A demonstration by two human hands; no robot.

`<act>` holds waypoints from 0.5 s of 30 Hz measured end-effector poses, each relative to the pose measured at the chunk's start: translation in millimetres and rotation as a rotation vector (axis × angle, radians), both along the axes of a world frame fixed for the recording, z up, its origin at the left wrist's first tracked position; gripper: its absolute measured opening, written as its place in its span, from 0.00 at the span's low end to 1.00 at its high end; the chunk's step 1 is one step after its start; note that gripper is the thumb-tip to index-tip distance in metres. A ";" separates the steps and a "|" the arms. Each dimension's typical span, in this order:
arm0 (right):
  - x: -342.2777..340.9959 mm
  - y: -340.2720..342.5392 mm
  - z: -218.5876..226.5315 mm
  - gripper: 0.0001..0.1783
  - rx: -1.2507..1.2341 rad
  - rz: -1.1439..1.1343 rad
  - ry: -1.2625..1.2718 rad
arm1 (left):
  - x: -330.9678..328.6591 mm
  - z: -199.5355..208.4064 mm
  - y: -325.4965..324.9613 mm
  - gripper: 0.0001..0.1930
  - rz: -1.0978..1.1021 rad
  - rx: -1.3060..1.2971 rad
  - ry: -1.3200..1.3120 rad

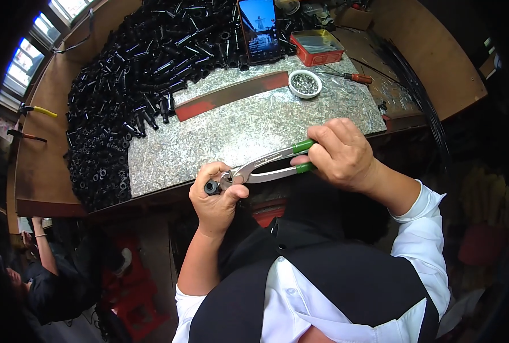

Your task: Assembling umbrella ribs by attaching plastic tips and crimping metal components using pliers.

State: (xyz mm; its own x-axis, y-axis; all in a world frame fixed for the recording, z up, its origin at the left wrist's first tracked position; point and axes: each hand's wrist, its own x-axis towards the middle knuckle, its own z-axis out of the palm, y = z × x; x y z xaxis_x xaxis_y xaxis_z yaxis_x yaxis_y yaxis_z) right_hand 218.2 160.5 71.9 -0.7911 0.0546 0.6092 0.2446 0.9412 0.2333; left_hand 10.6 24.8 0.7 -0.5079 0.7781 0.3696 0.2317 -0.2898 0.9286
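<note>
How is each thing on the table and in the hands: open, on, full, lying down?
Pincers: handles apart, in right hand
Black part: held in left hand
Phone: screen on, propped up
White bowl: filled with shiny bits
Red tin: upright, unclear whether open
Red-handled tool: lying down
Black pieces: heaped

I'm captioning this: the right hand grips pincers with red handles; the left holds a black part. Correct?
The colour is wrong: in the head view, the right hand grips pincers with green handles; the left hand holds a black part.
</note>
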 end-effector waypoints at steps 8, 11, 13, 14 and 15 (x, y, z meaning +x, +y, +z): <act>18.7 -17.2 -18.7 0.18 -1.420 0.189 -0.436 | -6.9 6.7 -10.5 0.42 -0.237 -0.081 0.044; 19.3 -18.9 -18.4 0.16 -2.399 0.218 -0.794 | -6.8 7.5 -10.0 0.42 -0.281 -0.130 0.083; 22.4 -12.3 -24.3 0.20 -2.440 0.239 -0.871 | -6.4 9.9 -11.1 0.41 -0.333 -0.162 0.118; 21.6 -16.2 -22.1 0.20 -2.442 0.244 -0.868 | -4.9 12.1 -10.3 0.40 -0.320 -0.130 0.113; 19.6 -22.1 -17.2 0.23 -2.073 0.250 -0.734 | -6.0 11.7 -10.9 0.40 -0.313 -0.136 0.115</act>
